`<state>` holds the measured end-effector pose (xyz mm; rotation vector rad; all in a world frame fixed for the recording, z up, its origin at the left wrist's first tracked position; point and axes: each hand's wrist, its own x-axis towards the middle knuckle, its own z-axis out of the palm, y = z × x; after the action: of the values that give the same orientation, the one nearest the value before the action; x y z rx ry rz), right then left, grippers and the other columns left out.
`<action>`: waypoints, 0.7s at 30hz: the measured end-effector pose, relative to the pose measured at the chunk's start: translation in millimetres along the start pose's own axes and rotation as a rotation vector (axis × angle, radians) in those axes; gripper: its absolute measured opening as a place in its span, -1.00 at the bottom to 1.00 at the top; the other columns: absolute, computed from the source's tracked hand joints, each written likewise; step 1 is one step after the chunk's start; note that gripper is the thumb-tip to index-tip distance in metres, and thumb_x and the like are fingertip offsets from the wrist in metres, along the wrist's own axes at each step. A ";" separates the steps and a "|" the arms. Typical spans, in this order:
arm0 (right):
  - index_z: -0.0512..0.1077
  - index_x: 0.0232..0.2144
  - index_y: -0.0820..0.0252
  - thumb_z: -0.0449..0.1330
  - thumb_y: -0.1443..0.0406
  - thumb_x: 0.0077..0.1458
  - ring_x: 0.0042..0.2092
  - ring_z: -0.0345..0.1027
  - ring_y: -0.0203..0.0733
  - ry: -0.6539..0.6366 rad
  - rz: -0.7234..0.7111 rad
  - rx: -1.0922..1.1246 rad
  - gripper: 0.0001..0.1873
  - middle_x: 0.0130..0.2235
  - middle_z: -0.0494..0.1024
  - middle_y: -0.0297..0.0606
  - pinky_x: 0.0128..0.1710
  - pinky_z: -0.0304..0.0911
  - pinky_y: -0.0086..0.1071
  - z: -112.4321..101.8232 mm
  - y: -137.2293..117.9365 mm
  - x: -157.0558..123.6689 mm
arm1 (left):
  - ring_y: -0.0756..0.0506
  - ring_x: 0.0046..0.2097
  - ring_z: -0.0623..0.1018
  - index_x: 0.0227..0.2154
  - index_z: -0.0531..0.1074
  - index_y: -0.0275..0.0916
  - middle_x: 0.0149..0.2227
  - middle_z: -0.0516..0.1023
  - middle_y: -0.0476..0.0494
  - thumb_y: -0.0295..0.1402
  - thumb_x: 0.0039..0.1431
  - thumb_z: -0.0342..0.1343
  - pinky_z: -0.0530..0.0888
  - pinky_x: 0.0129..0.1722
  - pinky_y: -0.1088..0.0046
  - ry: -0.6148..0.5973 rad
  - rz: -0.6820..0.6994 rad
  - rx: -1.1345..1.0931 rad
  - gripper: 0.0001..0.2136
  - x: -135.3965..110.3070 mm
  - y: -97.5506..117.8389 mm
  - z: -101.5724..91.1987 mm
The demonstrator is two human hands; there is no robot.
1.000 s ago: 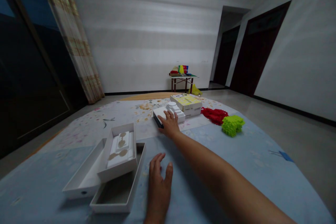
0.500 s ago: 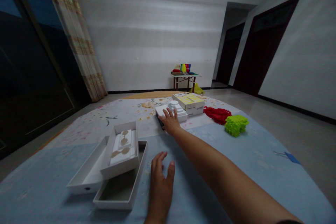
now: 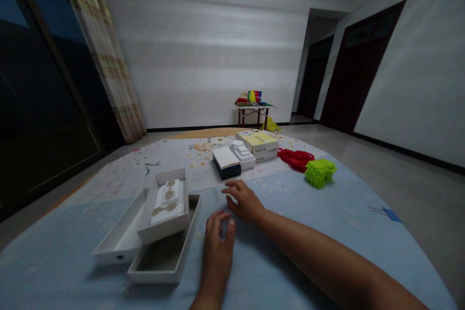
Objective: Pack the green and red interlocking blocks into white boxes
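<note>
Left hand (image 3: 218, 252) half open, right hand (image 3: 245, 202) loosely curved just beyond; nothing held in either.
Filled box (image 3: 165, 230) lies tilted across trays (image 3: 154, 277), left of hands; a sideways bump could probably slide it. Count: filled box, one; trays, two; farther, black-sided box (image 3: 225, 160), one.

Two hands are showing, one left hand (image 3: 218, 247) and one right hand (image 3: 245, 202), while three white trays are lying out: one top tray (image 3: 165, 233), one near tray (image 3: 154, 277) and one left tray (image 3: 118, 240). One black box (image 3: 229, 172) with one white top (image 3: 225, 157), one white stack (image 3: 247, 162) of pieces too blurred to count, at least one yellow box (image 3: 257, 141), one red bundle (image 3: 296, 160), one green bundle (image 3: 320, 173) and one blue tag (image 3: 392, 215) are sharing one big table (image 3: 327, 210). One small table (image 3: 254, 106) is standing, one yellow bag (image 3: 271, 125) is lying, one curtain (image 3: 105, 48) is hanging, and two doors, one near door (image 3: 347, 77) and one far door (image 3: 314, 77), are showing.
</note>
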<state>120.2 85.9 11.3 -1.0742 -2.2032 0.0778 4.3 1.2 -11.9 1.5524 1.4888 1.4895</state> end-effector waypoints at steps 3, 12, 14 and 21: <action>0.40 -0.17 0.13 -0.01 0.36 0.06 -0.14 0.30 -0.28 0.012 0.079 0.093 -0.70 -0.14 0.40 -0.21 -0.10 0.21 -0.40 -14.2 14.4 -14.4 | -0.16 -0.01 0.39 -0.30 0.42 -0.22 -0.09 0.39 -0.21 -0.23 0.08 -0.02 0.39 -0.09 0.21 -0.008 0.015 0.003 -0.78 -2.8 4.3 -0.6; 0.45 -0.29 0.15 0.02 0.40 0.00 -0.27 0.35 -0.27 -0.005 0.214 0.238 -0.75 -0.28 0.45 -0.23 -0.18 0.25 -0.39 -22.5 39.9 -62.4 | -0.13 0.01 0.38 -0.22 0.39 -0.21 -0.06 0.37 -0.22 -0.29 0.12 -0.05 0.35 -0.03 0.19 -0.040 0.125 0.159 -0.78 -13.9 20.2 -6.5; 0.45 -0.30 0.15 0.01 0.41 0.00 -0.26 0.35 -0.26 0.021 0.242 0.270 -0.75 -0.29 0.46 -0.23 -0.18 0.25 -0.38 -21.4 41.8 -66.1 | -0.14 0.03 0.36 -0.20 0.38 -0.21 -0.04 0.36 -0.22 -0.30 0.11 -0.05 0.34 -0.01 0.19 -0.049 0.171 0.233 -0.78 -16.3 34.5 -7.8; 0.46 -0.32 0.21 0.03 0.41 -0.02 -0.29 0.34 -0.26 0.025 0.222 0.333 -0.76 -0.31 0.46 -0.21 -0.21 0.24 -0.39 -22.6 45.1 -64.5 | -0.16 0.02 0.36 -0.15 0.34 -0.20 -0.05 0.36 -0.19 -0.25 0.11 -0.07 0.32 0.01 0.21 0.120 0.291 0.451 -0.72 5.4 98.1 -37.3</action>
<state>192.0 64.2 -21.4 -1.1142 -1.9521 0.5074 2.9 -31.0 88.1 2.0459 1.8241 1.4913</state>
